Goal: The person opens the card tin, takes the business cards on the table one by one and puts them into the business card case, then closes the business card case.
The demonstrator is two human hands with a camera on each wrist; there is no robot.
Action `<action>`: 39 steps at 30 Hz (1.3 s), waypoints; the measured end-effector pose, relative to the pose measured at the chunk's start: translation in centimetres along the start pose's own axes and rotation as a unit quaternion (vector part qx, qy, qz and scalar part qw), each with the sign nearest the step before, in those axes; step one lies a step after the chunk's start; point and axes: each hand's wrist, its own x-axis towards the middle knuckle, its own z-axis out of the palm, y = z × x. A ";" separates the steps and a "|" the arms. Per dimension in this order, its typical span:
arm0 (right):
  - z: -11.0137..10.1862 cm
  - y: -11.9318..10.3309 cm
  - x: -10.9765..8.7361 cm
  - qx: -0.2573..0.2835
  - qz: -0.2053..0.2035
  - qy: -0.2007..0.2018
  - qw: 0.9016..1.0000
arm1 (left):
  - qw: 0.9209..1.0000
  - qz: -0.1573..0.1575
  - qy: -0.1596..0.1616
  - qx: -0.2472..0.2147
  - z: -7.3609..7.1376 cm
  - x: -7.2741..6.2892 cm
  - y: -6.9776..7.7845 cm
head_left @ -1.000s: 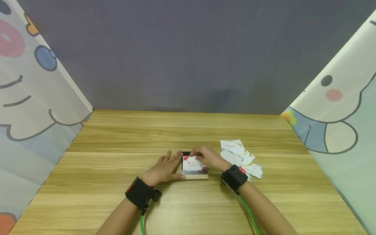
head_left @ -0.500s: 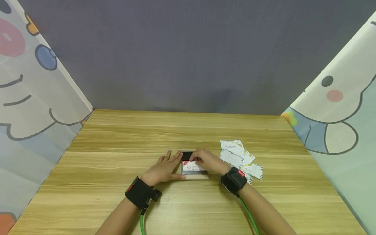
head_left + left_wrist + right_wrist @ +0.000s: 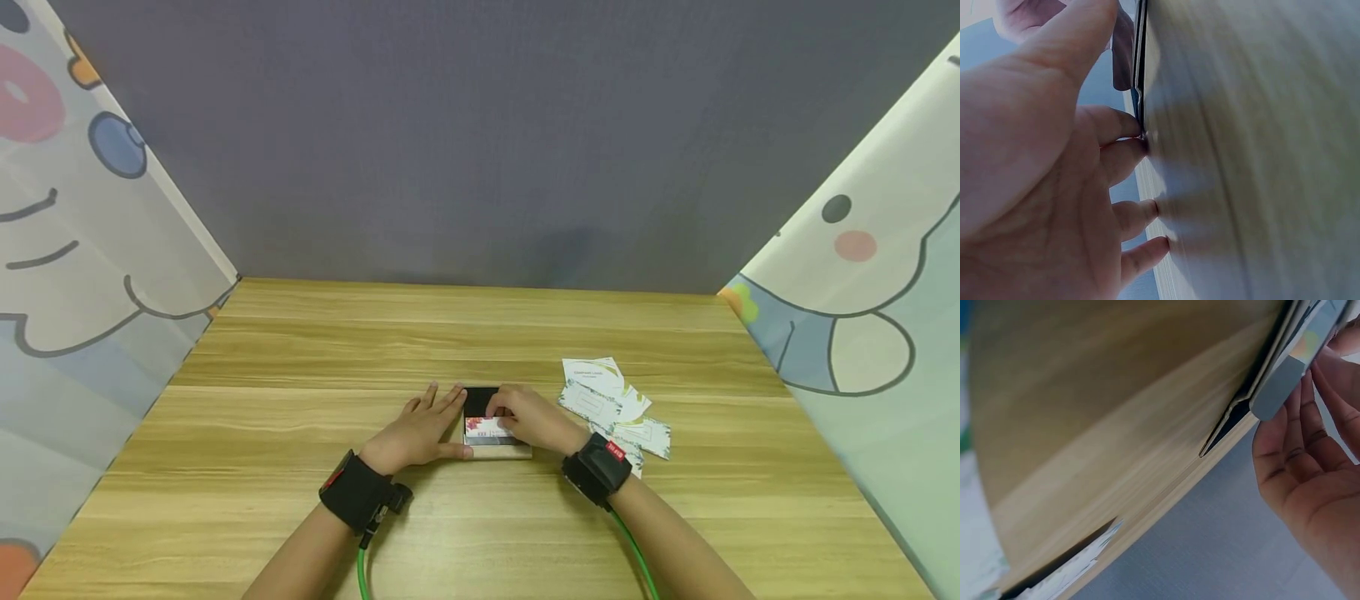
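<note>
An opened business card case (image 3: 477, 405), black inside with a metal pocket and a pale near edge, lies on the table. A white business card (image 3: 478, 427) with pink-red floral corners sits partly in its pocket. My right hand (image 3: 536, 419) pinches the card with curled fingers near its far edge; the card's right part is hidden under it. My left hand (image 3: 416, 432) lies with fingers spread, thumb and forefinger touching the case's left side. In the left wrist view, the forefinger and middle fingertips meet the case's thin edge (image 3: 1140, 62).
Several loose business cards (image 3: 592, 402) overlap in a pile right of the case, close to the right wrist. The wooden table (image 3: 322, 350) ends at a grey partition (image 3: 480, 150) at the back, with cartoon-printed panels (image 3: 862, 333) at the sides.
My right hand has drawn the card towards me, deeper into the pocket, so more of the black inside shows behind it. My left hand stays put.
</note>
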 end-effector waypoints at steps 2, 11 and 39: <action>0.0 0.0 -0.1 -0.005 -0.001 0.001 1.000 | 1.000 0.000 -0.001 0.001 0.0 0.0 0.0; -0.1 -0.2 -0.6 -0.004 0.007 0.003 1.000 | 1.000 0.000 -0.003 0.001 0.1 0.0 0.1; -5.0 6.9 -6.4 -0.051 0.218 0.063 0.973 | 1.000 0.008 -0.002 -0.002 -0.3 -0.2 0.1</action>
